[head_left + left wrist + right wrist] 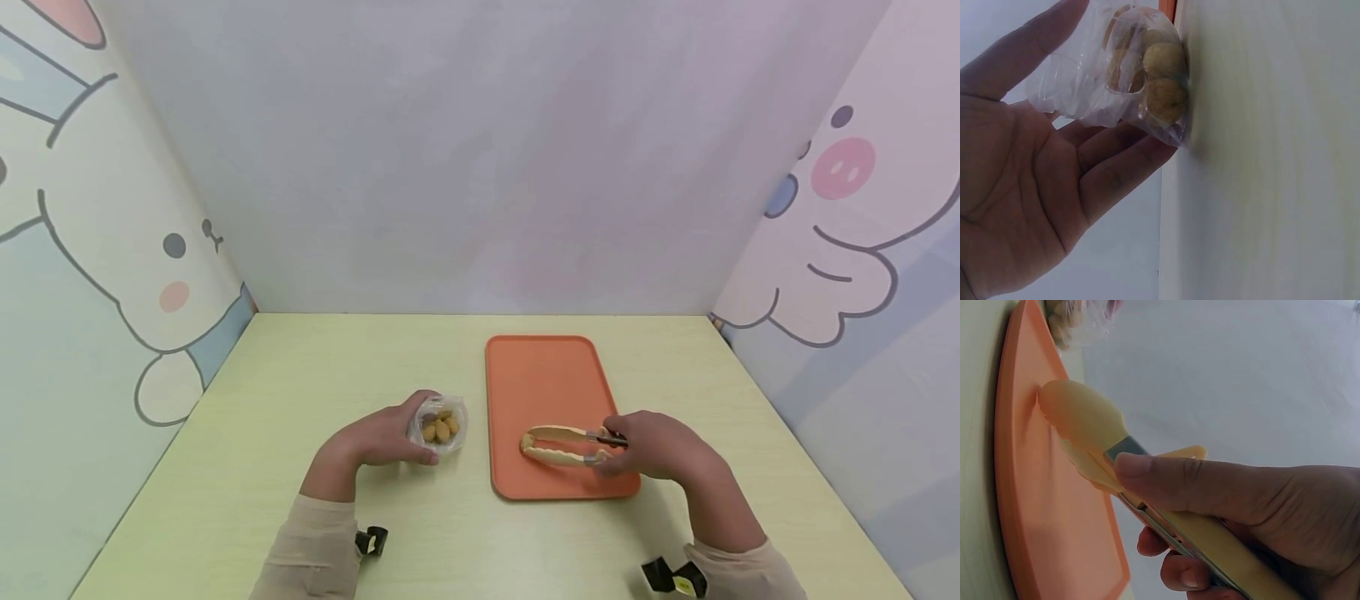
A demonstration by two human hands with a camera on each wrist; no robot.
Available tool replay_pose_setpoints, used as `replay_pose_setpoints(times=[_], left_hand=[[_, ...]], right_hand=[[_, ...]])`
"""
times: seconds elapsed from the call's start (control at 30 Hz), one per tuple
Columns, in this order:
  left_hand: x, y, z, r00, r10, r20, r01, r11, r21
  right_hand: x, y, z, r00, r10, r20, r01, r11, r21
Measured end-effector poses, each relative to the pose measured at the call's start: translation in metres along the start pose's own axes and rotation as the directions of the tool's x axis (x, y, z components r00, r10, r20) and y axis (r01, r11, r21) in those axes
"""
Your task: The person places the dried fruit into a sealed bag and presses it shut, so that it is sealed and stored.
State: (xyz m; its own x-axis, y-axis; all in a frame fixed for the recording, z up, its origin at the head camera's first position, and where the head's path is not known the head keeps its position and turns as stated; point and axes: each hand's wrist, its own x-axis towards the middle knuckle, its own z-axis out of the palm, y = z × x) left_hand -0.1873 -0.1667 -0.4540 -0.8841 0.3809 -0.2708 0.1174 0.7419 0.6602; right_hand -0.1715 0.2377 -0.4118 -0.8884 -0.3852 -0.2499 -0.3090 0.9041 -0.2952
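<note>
A clear plastic bag [413,435] of light brown, walnut-like pieces [441,430] stands on the table left of the tray. My left hand [387,433] holds it from the left, thumb on one side and fingers on the other, seen also in the left wrist view around the bag [1066,87]. My right hand [654,446] grips yellow food tongs [558,457] by their metal-edged handles, thumb along the top arm. The heads of the tongs [1085,412] point left, low over the orange tray [547,375]. A brownish patch shows at their tips in the head view.
The pale wooden table [337,350] meets a plain grey back wall [480,167]. Side walls carry a cartoon rabbit [112,225] and a cartoon pig [840,217]. The tray has a low raised rim.
</note>
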Motion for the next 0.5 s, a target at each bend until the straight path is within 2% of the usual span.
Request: replay_pose_setpoints(times=[0.5], left_hand=[[0.0003, -0.0006, -0.0007, 1.0, 0.005, 0.004, -0.005, 1.0, -0.017]], right_hand=[[0.0002, 0.0027, -0.0023, 0.999, -0.045, 0.002, 0.045, 0.996, 0.082]])
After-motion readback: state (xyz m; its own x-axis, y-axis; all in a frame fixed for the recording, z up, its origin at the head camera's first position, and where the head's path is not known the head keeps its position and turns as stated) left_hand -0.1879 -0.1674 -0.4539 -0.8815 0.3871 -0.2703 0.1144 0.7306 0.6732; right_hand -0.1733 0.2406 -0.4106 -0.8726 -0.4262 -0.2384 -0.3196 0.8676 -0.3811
